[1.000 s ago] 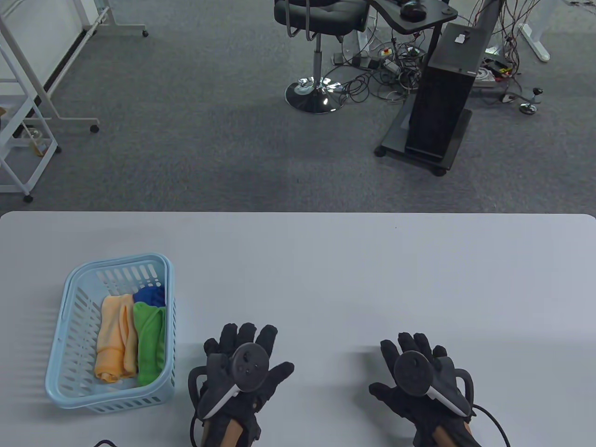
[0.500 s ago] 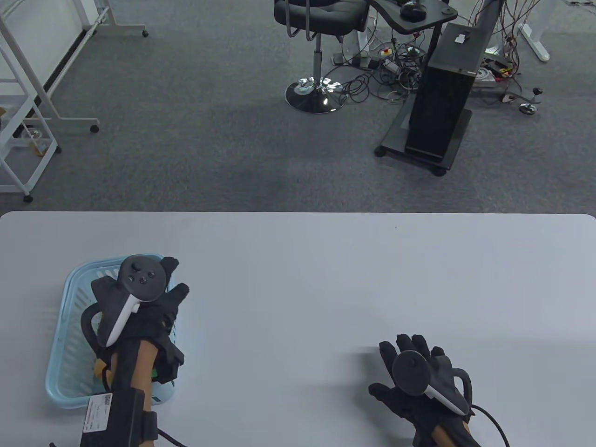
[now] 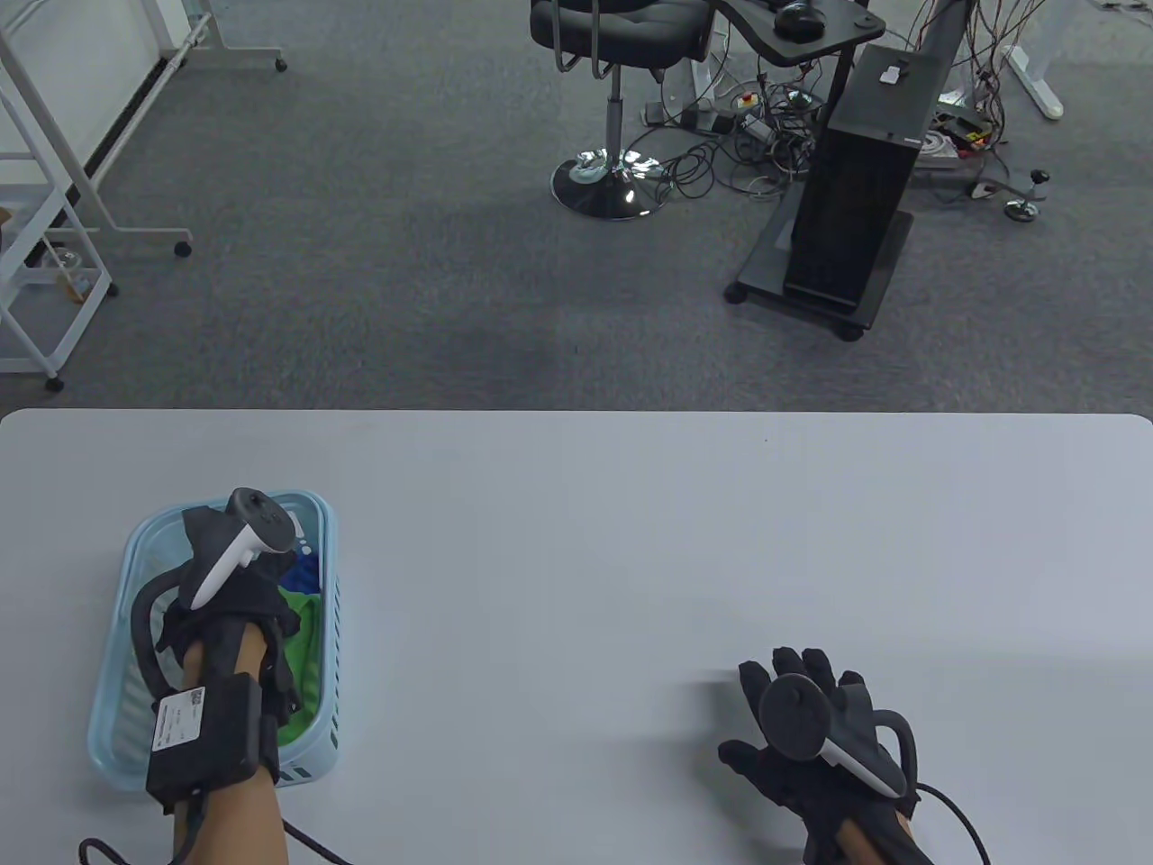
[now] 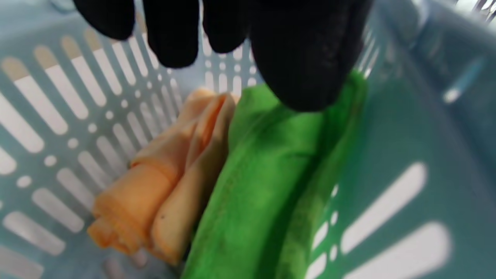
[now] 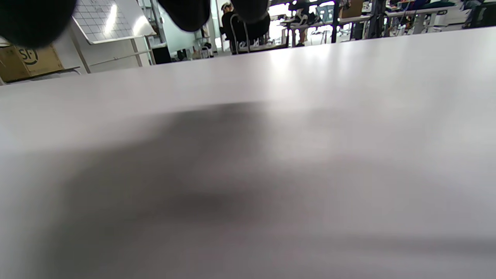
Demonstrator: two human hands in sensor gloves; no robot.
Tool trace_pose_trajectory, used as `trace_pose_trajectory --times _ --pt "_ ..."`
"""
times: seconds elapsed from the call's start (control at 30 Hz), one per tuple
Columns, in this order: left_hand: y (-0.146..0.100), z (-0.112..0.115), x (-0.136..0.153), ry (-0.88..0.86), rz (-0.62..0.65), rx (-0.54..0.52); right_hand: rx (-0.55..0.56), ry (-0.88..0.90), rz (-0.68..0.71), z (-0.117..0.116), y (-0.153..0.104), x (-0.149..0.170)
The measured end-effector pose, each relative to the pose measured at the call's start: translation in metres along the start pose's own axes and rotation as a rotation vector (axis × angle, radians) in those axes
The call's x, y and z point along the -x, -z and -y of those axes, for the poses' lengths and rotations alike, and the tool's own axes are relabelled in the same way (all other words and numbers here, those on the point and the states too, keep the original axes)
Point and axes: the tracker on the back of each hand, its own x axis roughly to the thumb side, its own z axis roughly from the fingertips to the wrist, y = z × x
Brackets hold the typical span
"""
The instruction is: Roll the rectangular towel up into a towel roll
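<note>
Your left hand (image 3: 236,586), in its black sensor glove with a tracker strapped to the back, reached down into the light blue slotted plastic basket (image 3: 119,631) that sat near the left end of the pale grey table (image 3: 630,541). Seen from the left wrist, your gloved fingers (image 4: 170,35) hung over the folded cloths inside, and the thumb (image 4: 306,66) touched the far end of the bright green folded towel (image 4: 263,186), which lay along the basket's right wall; whether the fingers had closed on any cloth could not be told, since the blur and the glove hid the contact. Just left of the green towel, and touching it, lay the peach-orange rolled towel (image 4: 155,186) on the basket floor. From above, a dark blue cloth (image 3: 308,569) showed at the far right of the basket, beside your wrist, with the green one nearer you. Your right hand (image 3: 811,730), gloved and fitted alike, rested palm down on the near right part of the table, well apart from the basket, its fingers spread and straight and holding nothing. Beyond the table's far edge stood a black swivel chair with a chrome base (image 3: 612,108) on grey carpet, and to its right a black stand (image 3: 851,198) amid loose cables.
</note>
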Motion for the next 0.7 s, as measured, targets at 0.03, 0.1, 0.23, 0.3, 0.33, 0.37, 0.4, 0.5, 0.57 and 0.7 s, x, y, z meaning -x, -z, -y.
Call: trace_pose_trajectory --times 0.03,0.1,0.23,0.3,0.33,0.37,0.4,0.5,0.57,0.7 --pt "0.005 0.003 -0.001 0.002 -0.008 0.025 -0.004 -0.001 -0.004 0.000 0.000 0.001" --pt "0.014 0.011 -0.003 0.013 -0.005 0.070 -0.007 -0.001 -0.011 0.000 0.001 0.002" --pt "0.022 0.017 -0.010 0.088 -0.020 0.040 -0.010 -0.002 -0.025 0.000 0.002 0.004" --pt "0.017 0.012 -0.010 0.069 -0.019 0.028 -0.013 0.004 -0.030 0.000 0.002 0.006" --pt "0.014 0.009 -0.010 0.062 -0.016 0.003 -0.012 0.005 -0.031 0.001 0.002 0.006" --pt "0.007 0.003 -0.010 0.051 -0.011 -0.016 -0.008 0.007 -0.031 0.001 0.002 0.007" --pt "0.001 0.000 -0.010 0.050 -0.013 -0.025 -0.007 0.010 -0.031 0.002 0.002 0.007" --pt "-0.035 -0.026 -0.009 0.056 -0.024 -0.171 -0.003 0.020 -0.022 0.005 0.000 0.005" --pt "-0.065 -0.045 -0.009 0.035 -0.027 -0.310 0.007 0.030 -0.014 0.006 -0.001 0.003" --pt "-0.133 -0.072 -0.015 -0.091 0.079 -0.622 0.003 0.035 -0.006 0.007 -0.002 0.001"
